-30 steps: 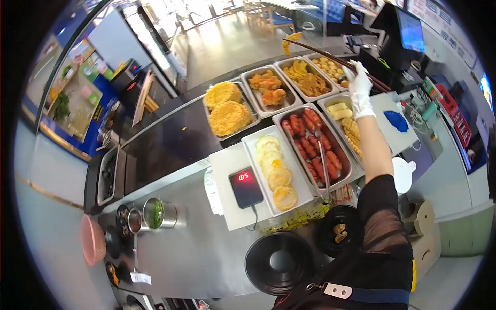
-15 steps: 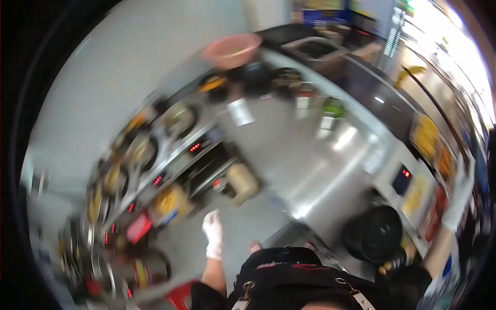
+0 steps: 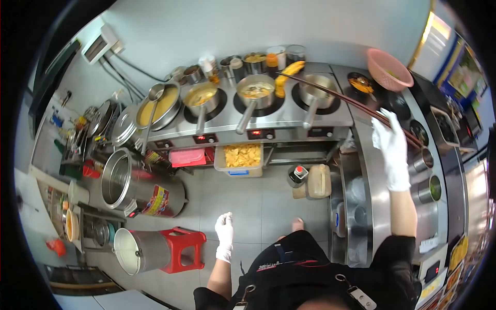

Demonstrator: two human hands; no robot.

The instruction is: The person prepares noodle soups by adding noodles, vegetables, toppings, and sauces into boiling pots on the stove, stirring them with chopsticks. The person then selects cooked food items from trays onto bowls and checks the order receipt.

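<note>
My right hand (image 3: 391,155), in a white glove, is closed around long brown chopsticks (image 3: 356,104). Their tips pinch a bent yellow-orange food piece (image 3: 285,77), which hangs between two pots on the cooktop. To its left is a pot with broth and bits in it (image 3: 256,92); to its right stands another handled pot (image 3: 316,94). My left hand (image 3: 225,235), also gloved, is low over the floor with its fingers curled together; whether anything is inside cannot be made out.
A wide pan of yellow liquid (image 3: 164,106) with a ladle stands at the cooktop's left. Below are a tub of yellow chips (image 3: 238,156), a tall steel pot (image 3: 142,186), and a red stool (image 3: 183,250) beside a bucket (image 3: 135,252). A pink basket (image 3: 388,71) sits at the back right.
The view has turned left from the food trays to the cooktop. My right hand still holds the chopsticks with the yellow-orange piece. My left hand, unseen in the first frame, is now in view.
</note>
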